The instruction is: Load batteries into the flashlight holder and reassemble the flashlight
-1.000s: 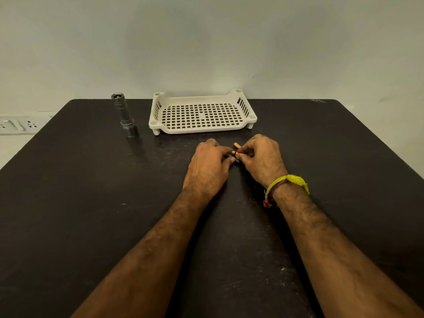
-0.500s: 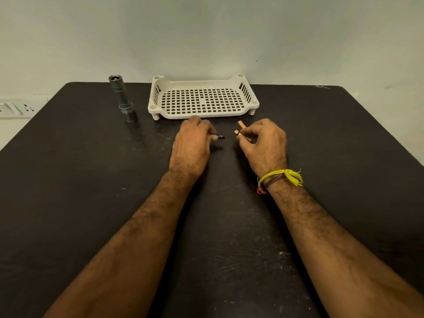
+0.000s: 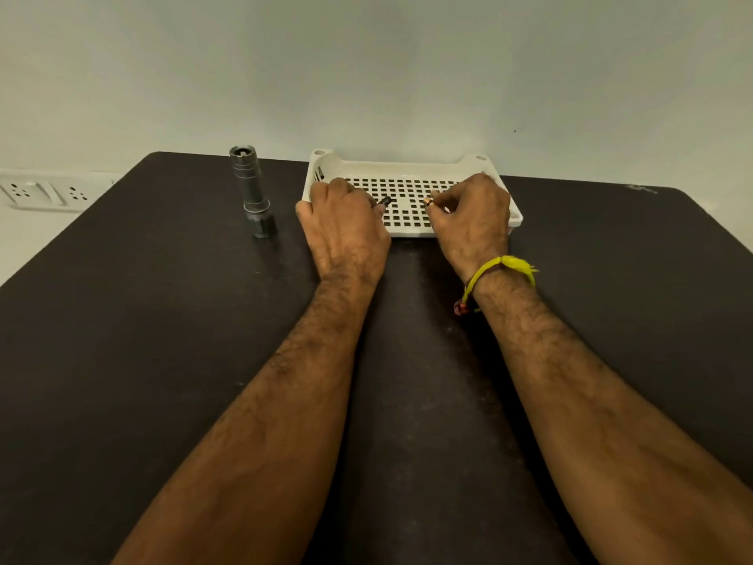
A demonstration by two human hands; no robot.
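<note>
1. Dark table point(image 3: 171, 360): matt, faintly scuffed, bare in the foreground; both forearms reach across it.
2. Left hand point(image 3: 346, 226): closed on a small dark part point(image 3: 384, 201), probably the battery holder. Right hand point(image 3: 472, 222), yellow wrist thread point(image 3: 503, 267): pinching a copper-tipped battery point(image 3: 428, 201). The two are apart, over the tray. Advice: align polarity, bring the ends square, seat the battery without forcing.
3. White perforated tray point(image 3: 411, 232): nothing visible inside it.
4. Flashlight body point(image 3: 250, 189): upright, left of the tray, untouched.
5. Pale wall point(image 3: 375, 75); socket strip point(image 3: 40, 193) far left.
</note>
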